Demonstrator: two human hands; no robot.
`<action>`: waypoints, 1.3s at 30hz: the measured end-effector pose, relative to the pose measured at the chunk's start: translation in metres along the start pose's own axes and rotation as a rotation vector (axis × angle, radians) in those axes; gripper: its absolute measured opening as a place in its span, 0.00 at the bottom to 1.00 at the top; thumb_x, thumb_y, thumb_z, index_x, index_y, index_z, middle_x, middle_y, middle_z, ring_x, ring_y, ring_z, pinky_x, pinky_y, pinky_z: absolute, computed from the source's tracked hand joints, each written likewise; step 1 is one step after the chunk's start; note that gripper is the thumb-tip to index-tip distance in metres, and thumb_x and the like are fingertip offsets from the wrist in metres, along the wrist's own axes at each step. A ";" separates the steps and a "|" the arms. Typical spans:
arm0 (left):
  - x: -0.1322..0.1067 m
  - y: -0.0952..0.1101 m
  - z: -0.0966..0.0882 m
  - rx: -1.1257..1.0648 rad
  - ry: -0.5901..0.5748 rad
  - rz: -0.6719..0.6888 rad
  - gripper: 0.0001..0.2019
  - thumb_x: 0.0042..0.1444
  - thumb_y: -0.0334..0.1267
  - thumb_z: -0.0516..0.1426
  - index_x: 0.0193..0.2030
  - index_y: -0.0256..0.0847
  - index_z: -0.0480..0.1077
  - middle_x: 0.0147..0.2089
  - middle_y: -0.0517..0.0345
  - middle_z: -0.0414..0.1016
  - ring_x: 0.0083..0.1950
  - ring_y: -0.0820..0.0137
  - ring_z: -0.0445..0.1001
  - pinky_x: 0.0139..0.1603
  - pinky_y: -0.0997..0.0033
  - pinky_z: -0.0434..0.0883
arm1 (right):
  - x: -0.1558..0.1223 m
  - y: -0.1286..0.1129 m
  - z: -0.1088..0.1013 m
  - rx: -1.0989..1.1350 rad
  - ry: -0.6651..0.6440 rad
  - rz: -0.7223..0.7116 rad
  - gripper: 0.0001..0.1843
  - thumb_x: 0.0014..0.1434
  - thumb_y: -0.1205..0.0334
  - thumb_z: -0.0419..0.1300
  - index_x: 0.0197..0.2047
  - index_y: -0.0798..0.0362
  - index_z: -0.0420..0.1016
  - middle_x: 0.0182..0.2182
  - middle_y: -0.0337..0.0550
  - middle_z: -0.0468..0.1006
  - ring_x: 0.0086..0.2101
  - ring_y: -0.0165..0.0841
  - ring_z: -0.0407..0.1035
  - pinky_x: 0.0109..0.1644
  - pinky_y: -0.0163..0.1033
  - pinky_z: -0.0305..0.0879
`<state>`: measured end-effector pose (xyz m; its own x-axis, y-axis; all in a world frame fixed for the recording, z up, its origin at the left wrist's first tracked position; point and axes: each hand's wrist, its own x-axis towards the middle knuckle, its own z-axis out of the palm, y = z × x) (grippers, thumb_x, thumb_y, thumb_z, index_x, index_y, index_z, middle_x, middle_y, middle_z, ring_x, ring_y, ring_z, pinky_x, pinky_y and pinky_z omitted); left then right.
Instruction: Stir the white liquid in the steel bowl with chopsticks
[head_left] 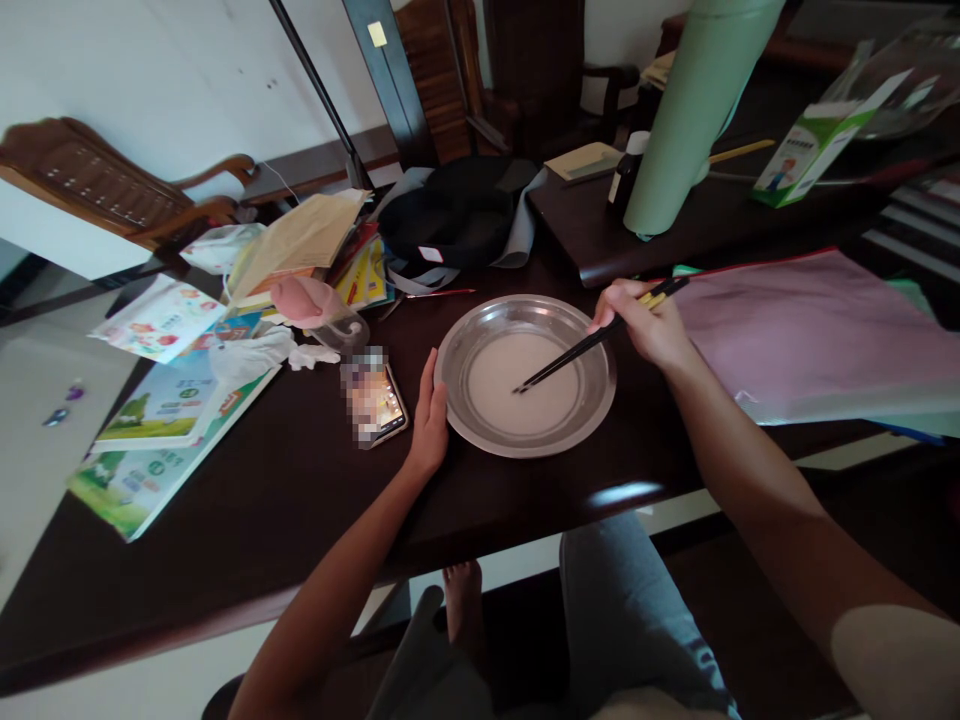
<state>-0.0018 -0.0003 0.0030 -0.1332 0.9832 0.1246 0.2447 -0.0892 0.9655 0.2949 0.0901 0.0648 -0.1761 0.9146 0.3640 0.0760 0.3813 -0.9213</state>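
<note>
A round metal bowl [525, 446] sits on a dark wooden table [315, 520], near the front edge, with a cloudy whitish liquid [504, 362] covering its bottom. Black chopsticks [574, 352] slant down into it, tips in the liquid near the middle. The right hand [646, 325], closed around their upper part, holds them over the bowl's right rim. The left hand [431, 415] is opened flat, fingers together, resting against the left rim.

The liquid is already in the bowl and looks even, with no lumps to be made out. Stirring appears to be under way; how much is left cannot be told.

A bare strip of table separates the bowl from the front edge. A phone [391, 400] lies just left of the left hand; bare table runs from it to the front edge, the widest open room. Workbooks [154, 470] lie by the left edge. Behind the bowl, a red pencil [442, 292] and a black bag [457, 215] limit the space toward the back. On the right, a pink plastic folder [817, 330] lies close beyond the right hand, leaving that elbow less clear surface.
</note>
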 end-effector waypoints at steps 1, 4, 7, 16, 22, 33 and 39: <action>0.000 0.000 0.000 -0.001 -0.001 -0.004 0.30 0.65 0.55 0.47 0.71 0.51 0.52 0.76 0.57 0.49 0.76 0.63 0.49 0.75 0.57 0.46 | -0.002 -0.002 0.002 -0.019 -0.042 0.007 0.24 0.58 0.39 0.58 0.22 0.48 0.73 0.22 0.40 0.78 0.29 0.34 0.74 0.39 0.42 0.69; 0.000 0.001 0.000 0.000 0.000 -0.014 0.30 0.65 0.55 0.47 0.72 0.51 0.51 0.76 0.57 0.49 0.75 0.62 0.50 0.75 0.57 0.47 | -0.003 -0.005 0.007 -0.044 -0.113 -0.007 0.21 0.58 0.40 0.59 0.26 0.48 0.75 0.26 0.40 0.80 0.33 0.35 0.76 0.41 0.41 0.69; -0.001 0.004 0.000 0.006 0.003 -0.012 0.30 0.65 0.55 0.47 0.71 0.50 0.52 0.76 0.57 0.49 0.76 0.63 0.49 0.75 0.58 0.46 | 0.000 -0.003 0.003 -0.020 -0.030 -0.007 0.20 0.57 0.42 0.61 0.25 0.48 0.74 0.25 0.39 0.79 0.31 0.34 0.75 0.42 0.42 0.69; 0.000 -0.001 0.000 -0.017 -0.004 -0.008 0.30 0.65 0.55 0.47 0.72 0.51 0.51 0.76 0.58 0.49 0.75 0.63 0.49 0.75 0.57 0.46 | -0.002 -0.002 0.001 0.017 -0.094 0.007 0.20 0.60 0.44 0.59 0.24 0.49 0.75 0.23 0.39 0.79 0.29 0.33 0.75 0.38 0.40 0.68; 0.000 -0.001 0.000 -0.032 -0.005 -0.015 0.30 0.65 0.55 0.48 0.72 0.50 0.51 0.76 0.57 0.50 0.75 0.63 0.50 0.75 0.58 0.47 | 0.002 0.000 -0.001 0.013 -0.018 -0.026 0.18 0.59 0.46 0.61 0.25 0.50 0.75 0.24 0.39 0.80 0.30 0.32 0.75 0.40 0.39 0.68; 0.000 0.001 0.000 -0.032 0.005 -0.018 0.30 0.65 0.54 0.48 0.71 0.50 0.52 0.76 0.58 0.50 0.75 0.63 0.50 0.75 0.58 0.46 | -0.002 -0.003 0.004 -0.022 -0.155 -0.033 0.18 0.60 0.46 0.60 0.27 0.49 0.76 0.26 0.40 0.81 0.32 0.33 0.76 0.41 0.39 0.69; 0.000 0.001 0.000 -0.035 0.001 0.003 0.31 0.64 0.55 0.48 0.71 0.48 0.52 0.76 0.56 0.50 0.75 0.63 0.50 0.75 0.58 0.47 | 0.005 0.003 -0.004 0.027 0.070 -0.043 0.21 0.59 0.45 0.60 0.23 0.50 0.73 0.21 0.38 0.77 0.27 0.32 0.74 0.38 0.40 0.68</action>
<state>-0.0015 -0.0001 0.0043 -0.1335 0.9828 0.1275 0.2115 -0.0974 0.9725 0.2982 0.0969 0.0641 -0.1095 0.9051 0.4108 0.0429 0.4172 -0.9078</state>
